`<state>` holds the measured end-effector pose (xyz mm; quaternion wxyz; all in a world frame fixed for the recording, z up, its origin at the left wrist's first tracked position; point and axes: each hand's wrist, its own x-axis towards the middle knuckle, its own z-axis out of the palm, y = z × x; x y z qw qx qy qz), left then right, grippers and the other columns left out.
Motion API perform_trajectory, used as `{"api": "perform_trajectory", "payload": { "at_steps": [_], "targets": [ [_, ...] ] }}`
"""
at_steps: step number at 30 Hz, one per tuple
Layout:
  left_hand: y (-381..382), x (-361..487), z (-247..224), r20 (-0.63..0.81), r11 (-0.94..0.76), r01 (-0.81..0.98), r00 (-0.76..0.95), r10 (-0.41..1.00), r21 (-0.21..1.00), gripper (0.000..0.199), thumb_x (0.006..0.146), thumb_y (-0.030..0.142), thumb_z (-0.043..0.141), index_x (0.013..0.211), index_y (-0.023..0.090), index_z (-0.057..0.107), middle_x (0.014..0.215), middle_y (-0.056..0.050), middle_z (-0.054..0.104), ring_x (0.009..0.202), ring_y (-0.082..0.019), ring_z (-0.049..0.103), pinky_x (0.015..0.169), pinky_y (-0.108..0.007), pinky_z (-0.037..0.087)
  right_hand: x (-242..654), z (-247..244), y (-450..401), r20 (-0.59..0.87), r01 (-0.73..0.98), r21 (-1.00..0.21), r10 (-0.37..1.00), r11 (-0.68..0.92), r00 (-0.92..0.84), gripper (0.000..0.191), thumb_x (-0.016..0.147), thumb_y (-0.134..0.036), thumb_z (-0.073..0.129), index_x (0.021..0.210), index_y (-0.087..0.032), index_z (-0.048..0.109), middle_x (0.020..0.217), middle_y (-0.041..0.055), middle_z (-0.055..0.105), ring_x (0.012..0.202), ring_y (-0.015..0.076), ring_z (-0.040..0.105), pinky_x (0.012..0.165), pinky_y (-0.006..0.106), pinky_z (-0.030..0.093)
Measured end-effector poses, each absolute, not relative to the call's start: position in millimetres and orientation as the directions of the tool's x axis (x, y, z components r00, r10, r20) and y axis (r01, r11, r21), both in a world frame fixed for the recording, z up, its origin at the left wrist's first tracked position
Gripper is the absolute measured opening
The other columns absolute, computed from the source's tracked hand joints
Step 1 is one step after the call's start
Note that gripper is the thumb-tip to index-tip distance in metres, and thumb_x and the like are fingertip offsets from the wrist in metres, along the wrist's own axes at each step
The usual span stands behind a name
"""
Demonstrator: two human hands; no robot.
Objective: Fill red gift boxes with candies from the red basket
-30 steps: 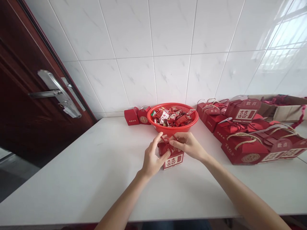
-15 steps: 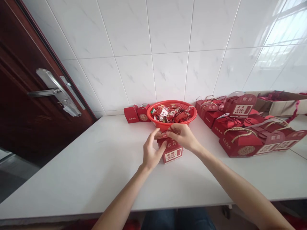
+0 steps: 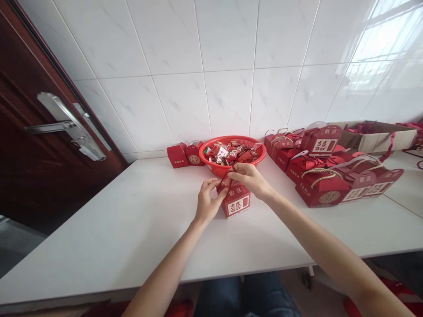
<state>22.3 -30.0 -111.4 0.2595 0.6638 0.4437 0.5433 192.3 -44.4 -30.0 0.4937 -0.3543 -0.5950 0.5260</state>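
Note:
A small red gift box (image 3: pixel 238 206) with a white double-happiness label stands upright on the white table, in front of the candy basket. Above its top, a thin dark red ribbon (image 3: pixel 225 177) runs between my two hands. My left hand (image 3: pixel 209 201) is closed in a pinch on the ribbon at the box's left upper edge, its thumb against the box. My right hand (image 3: pixel 251 179) pinches the ribbon just over the lid, fingers bent. The fingers partly hide the box top.
Behind the box sits a red plastic basket (image 3: pixel 205 164) of wrapped candies. Two small red boxes (image 3: pixel 178 157) stand left of it. Several red boxes with rope handles (image 3: pixel 325 191) are grouped at right, near a cardboard box (image 3: pixel 372 141) holding ribbons. A door (image 3: pixel 20 167) is at left.
My right hand has drawn the ribbon up a little, so more of it shows above the box. My left hand stays by the box top. The view has shifted slightly right.

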Motion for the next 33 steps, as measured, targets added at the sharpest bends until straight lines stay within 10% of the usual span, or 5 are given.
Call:
{"api": "perform_trajectory", "payload": {
  "at_steps": [15,22,33],
  "targets": [
    [-30,33,-110,0.245,-0.254,0.074,0.110,0.963,0.964,0.028,0.075,0.043,0.071,0.087,0.022,0.060,0.092,-0.002,0.070,0.085,-0.019,0.063,0.078,-0.029,0.049,191,-32,-33,0.251,0.157,-0.946,0.946,0.285,-0.204,0.014,0.069,-0.027,0.064,0.067,-0.019,0.052,0.059,-0.0036,0.056,0.057,0.0127,0.052,0.056,0.025,0.040],
    [-30,32,-110,0.240,-0.249,0.084,0.105,0.965,0.965,0.030,0.074,0.045,0.073,0.089,0.022,0.061,0.090,-0.001,0.071,0.085,-0.020,0.064,0.076,-0.029,0.048,186,-24,-32,0.360,0.666,-0.673,0.929,0.322,-0.086,0.024,0.071,-0.015,0.057,0.059,-0.021,0.037,0.055,-0.0057,0.041,0.055,0.0105,0.034,0.054,0.026,0.026],
    [-34,30,-107,0.249,-0.255,0.038,0.114,0.962,0.966,0.027,0.081,0.047,0.065,0.087,0.021,0.062,0.089,-0.002,0.070,0.081,-0.019,0.063,0.072,-0.027,0.048,182,-9,-29,0.333,0.832,-0.481,0.935,0.278,-0.120,0.032,0.083,-0.019,0.054,0.057,-0.022,0.036,0.054,-0.0010,0.046,0.053,0.0134,0.039,0.054,0.029,0.024]
  ]
}}
